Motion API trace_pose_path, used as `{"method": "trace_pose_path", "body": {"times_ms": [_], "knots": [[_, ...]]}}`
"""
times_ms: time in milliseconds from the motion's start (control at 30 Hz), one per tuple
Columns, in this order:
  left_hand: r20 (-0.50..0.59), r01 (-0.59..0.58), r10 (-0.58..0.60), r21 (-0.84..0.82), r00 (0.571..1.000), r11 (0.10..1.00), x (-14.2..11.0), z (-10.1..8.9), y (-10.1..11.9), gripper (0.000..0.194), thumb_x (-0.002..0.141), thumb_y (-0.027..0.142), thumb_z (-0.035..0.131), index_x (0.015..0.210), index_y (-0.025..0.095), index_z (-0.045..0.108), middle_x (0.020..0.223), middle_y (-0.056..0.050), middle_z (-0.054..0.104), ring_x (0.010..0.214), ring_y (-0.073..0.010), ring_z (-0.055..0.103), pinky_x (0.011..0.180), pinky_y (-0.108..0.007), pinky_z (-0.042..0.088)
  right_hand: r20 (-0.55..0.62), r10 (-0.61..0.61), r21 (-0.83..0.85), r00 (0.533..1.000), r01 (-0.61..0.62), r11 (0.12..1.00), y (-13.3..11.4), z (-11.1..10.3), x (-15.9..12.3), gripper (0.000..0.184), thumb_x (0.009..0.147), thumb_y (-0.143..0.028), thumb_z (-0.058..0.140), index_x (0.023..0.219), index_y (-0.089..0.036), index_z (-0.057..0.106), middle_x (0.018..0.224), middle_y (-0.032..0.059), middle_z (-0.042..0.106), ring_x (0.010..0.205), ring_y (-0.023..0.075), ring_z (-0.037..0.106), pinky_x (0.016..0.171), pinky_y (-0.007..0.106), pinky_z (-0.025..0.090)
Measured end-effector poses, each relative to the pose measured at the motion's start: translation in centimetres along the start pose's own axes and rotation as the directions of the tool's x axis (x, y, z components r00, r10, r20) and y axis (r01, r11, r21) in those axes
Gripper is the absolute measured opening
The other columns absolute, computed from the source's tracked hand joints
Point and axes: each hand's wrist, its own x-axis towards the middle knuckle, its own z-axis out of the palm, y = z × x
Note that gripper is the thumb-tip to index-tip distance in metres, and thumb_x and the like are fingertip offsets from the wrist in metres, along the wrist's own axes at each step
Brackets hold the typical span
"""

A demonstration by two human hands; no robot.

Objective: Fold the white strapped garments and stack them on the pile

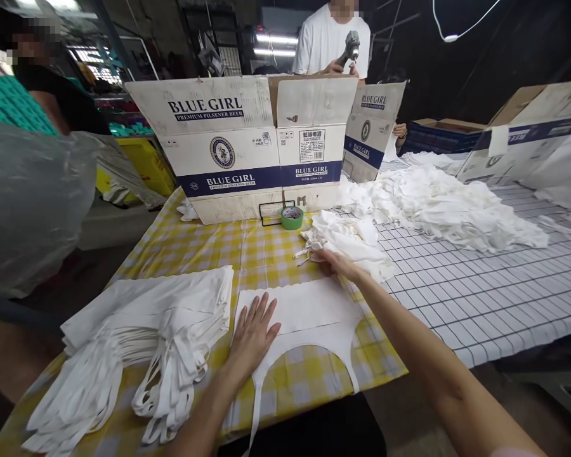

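Note:
A white camisole (pixel 295 311) lies flat before me, its curved edge and thin straps toward my body. My left hand (pixel 255 330) rests flat on its left side, fingers spread. Beyond its far right corner, my right hand (pixel 333 261) has its fingers together at the edge of a crumpled white camisole (pixel 349 238); the fingertips are partly hidden in the cloth. Left of the flat piece is a neat stack of white camisoles (pixel 171 298), with their straps hanging in loops toward me.
A yellow checked cloth (pixel 209 247) covers the near table. Behind stand a Blue Girl carton (pixel 228 152) and green tape (pixel 292 218). A heap of white garments (pixel 447 203) lies on the gridded cloth (pixel 433 285). Across, a person (pixel 323 38) holds a power drill (pixel 351 47); another person (pixel 52 82) is left.

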Motion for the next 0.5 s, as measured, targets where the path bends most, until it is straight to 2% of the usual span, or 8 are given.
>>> {"method": "trace_pose_path", "body": {"times_ms": [67, 133, 200, 267, 333, 400, 467, 500], "knots": [[-0.004, -0.004, 0.004, -0.001, 1.000, 1.000, -0.1, 0.0, 0.0, 0.051, 0.091, 0.043, 0.028, 0.140, 0.032, 0.017, 0.149, 0.002, 0.014, 0.137, -0.0212, 0.012, 0.109, -0.046, 0.016, -0.045, 0.005, 0.062, 0.999, -0.002, 0.998, -0.4, -0.6, -0.7, 0.063, 0.091, -0.055, 0.004, 0.138, -0.023, 0.032, 0.133, 0.0052, 0.047, 0.113, 0.0209, 0.052, 0.094, 0.039, 0.041], [-0.013, -0.003, 0.002, -0.001, 1.000, 1.000, -0.2, 0.0, 0.1, 0.051, 0.091, 0.043, 0.028, 0.140, 0.032, 0.018, 0.149, 0.002, 0.015, 0.137, -0.0212, 0.012, 0.109, -0.046, 0.016, -0.097, -0.028, 0.041, 0.995, 0.032, 0.999, -0.6, -0.1, -2.8, 0.060, 0.092, -0.052, 0.005, 0.140, -0.023, 0.027, 0.137, 0.0056, 0.042, 0.119, 0.0206, 0.047, 0.097, 0.038, 0.038], [-0.027, 0.006, -0.006, 0.001, 1.000, 1.000, -0.3, 0.1, 0.2, 0.051, 0.091, 0.042, 0.029, 0.140, 0.030, 0.020, 0.149, 0.001, 0.017, 0.136, -0.0218, 0.014, 0.109, -0.046, 0.016, -0.075, -0.098, -0.106, 0.992, 0.090, 0.990, -0.3, 1.2, -5.7, 0.055, 0.092, -0.052, 0.018, 0.136, -0.025, 0.036, 0.140, 0.0038, 0.039, 0.127, 0.0222, 0.036, 0.104, 0.040, 0.029], [-0.035, 0.013, -0.013, 0.001, 0.999, 1.000, -0.5, 0.2, 0.2, 0.050, 0.091, 0.041, 0.030, 0.140, 0.029, 0.023, 0.148, 0.000, 0.020, 0.136, -0.0225, 0.015, 0.109, -0.047, 0.017, 0.046, -0.137, -0.310, 0.990, 0.144, 0.940, 0.4, 2.6, -8.8, 0.049, 0.090, -0.051, 0.029, 0.132, -0.028, 0.041, 0.142, 0.0011, 0.035, 0.132, 0.0238, 0.026, 0.107, 0.043, 0.021], [-0.043, 0.017, -0.017, 0.000, 0.999, 1.000, -0.8, 0.1, 0.1, 0.049, 0.091, 0.040, 0.032, 0.138, 0.028, 0.027, 0.147, -0.002, 0.023, 0.135, -0.0233, 0.018, 0.108, -0.047, 0.019, 0.033, -0.123, -0.447, 0.992, 0.125, 0.886, 1.3, 3.5, -11.1, 0.047, 0.090, -0.047, 0.033, 0.133, -0.029, 0.040, 0.143, 0.0017, 0.034, 0.132, 0.0236, 0.026, 0.106, 0.044, 0.020], [-0.095, 0.054, -0.053, 0.010, 0.994, 0.998, -1.1, -0.4, -0.1, 0.048, 0.090, 0.038, 0.034, 0.135, 0.022, 0.034, 0.145, -0.006, 0.029, 0.133, -0.0246, 0.022, 0.107, -0.044, 0.023, -0.188, -0.053, -0.486, 0.981, -0.047, 0.873, 2.1, 3.6, -12.0, 0.044, 0.091, -0.041, 0.033, 0.129, -0.024, 0.044, 0.135, 0.0063, 0.044, 0.124, 0.0223, 0.037, 0.101, 0.040, 0.028], [-0.189, 0.150, -0.142, 0.029, 0.972, 0.988, -1.4, -1.0, -0.3, 0.046, 0.090, 0.034, 0.035, 0.131, 0.015, 0.041, 0.137, -0.012, 0.039, 0.128, -0.0252, 0.032, 0.104, -0.040, 0.029, -0.418, 0.058, -0.430, 0.907, -0.253, 0.867, 2.6, 3.1, -11.7, 0.038, 0.090, -0.037, 0.033, 0.115, -0.019, 0.054, 0.115, 0.0107, 0.057, 0.107, 0.0229, 0.050, 0.091, 0.038, 0.037], [-0.230, 0.220, -0.205, 0.039, 0.951, 0.975, -1.4, -1.4, -0.4, 0.044, 0.090, 0.032, 0.034, 0.128, 0.013, 0.043, 0.130, -0.014, 0.046, 0.123, -0.0251, 0.040, 0.101, -0.039, 0.033, -0.483, 0.109, -0.395, 0.869, -0.327, 0.858, 2.7, 2.9, -11.1, 0.035, 0.088, -0.038, 0.035, 0.105, -0.017, 0.058, 0.104, 0.0115, 0.061, 0.099, 0.0238, 0.054, 0.085, 0.038, 0.040]]}}
